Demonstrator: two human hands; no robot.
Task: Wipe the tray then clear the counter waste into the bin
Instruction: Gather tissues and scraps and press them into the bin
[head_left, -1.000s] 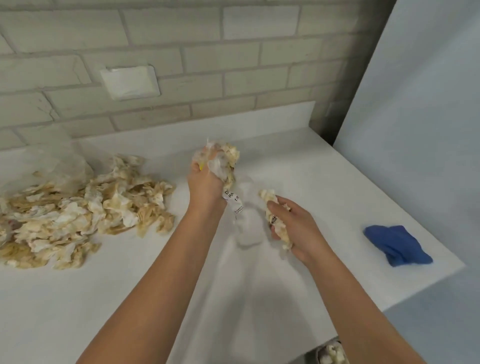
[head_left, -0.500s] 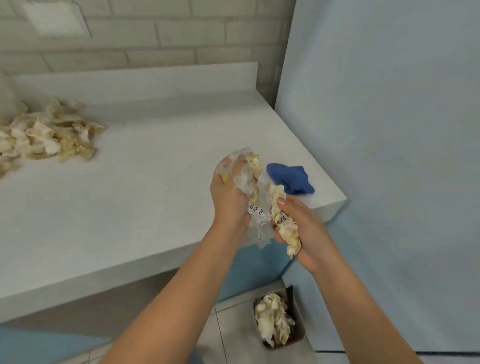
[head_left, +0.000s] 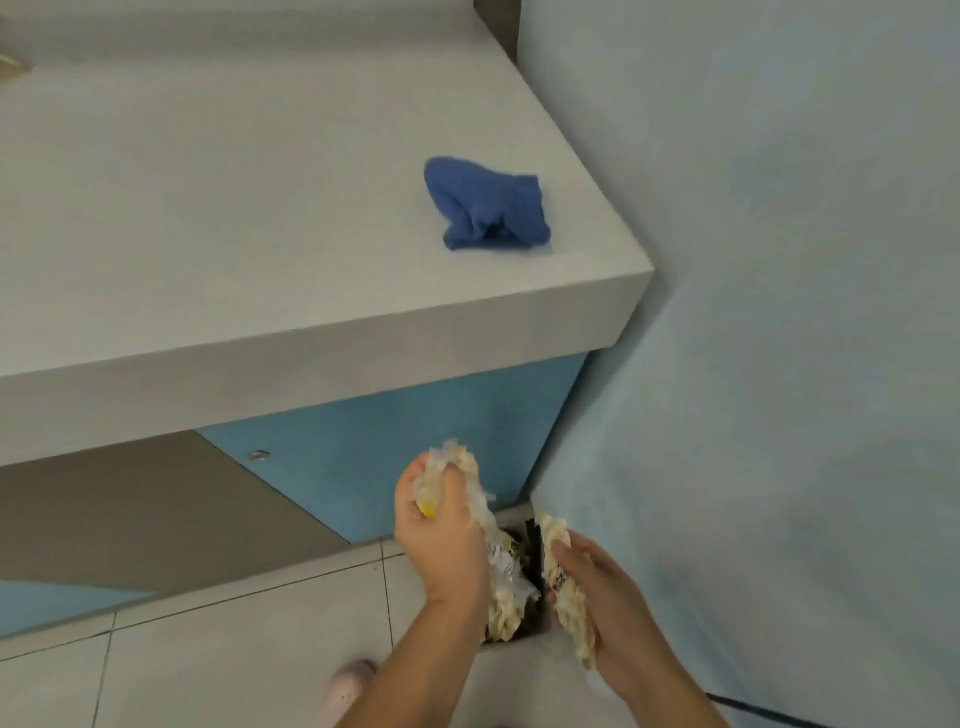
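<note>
- Pale grey counter (head_left: 260, 234) fills the upper left, its thick front edge running to a corner on the right; a light blue wall panel (head_left: 779, 312) stands against that corner and takes up the right side
- a blue cloth (head_left: 485, 205) lies bunched on the counter near the front right corner; neither hand touches it
- below the counter a blue cabinet front (head_left: 389, 441) meets a floor (head_left: 234, 649) of pale tiles
- the left hand (head_left: 441, 540) is low over the floor in front of the cabinet, fingers clenched round crumpled waste (head_left: 457, 462); this is yellowish paper and clear film that bulges above the fist, and a strip with a printed label hangs below it
- the right hand (head_left: 597, 603) is just beside it and slightly lower; fingers and thumb curl round a second wad (head_left: 569, 597) of the same yellowish stuff, which sticks out above and below the grip
- the bin (head_left: 532, 540) stands on the floor against the wall panel, directly under the hands; only a dark strip of it shows in the gap between them; yellowish scraps show there too, but I cannot tell whether they lie in the bin or hang from the left hand
- the tip of a pink shoe (head_left: 353, 675) shows on the tiles beside the left forearm
</note>
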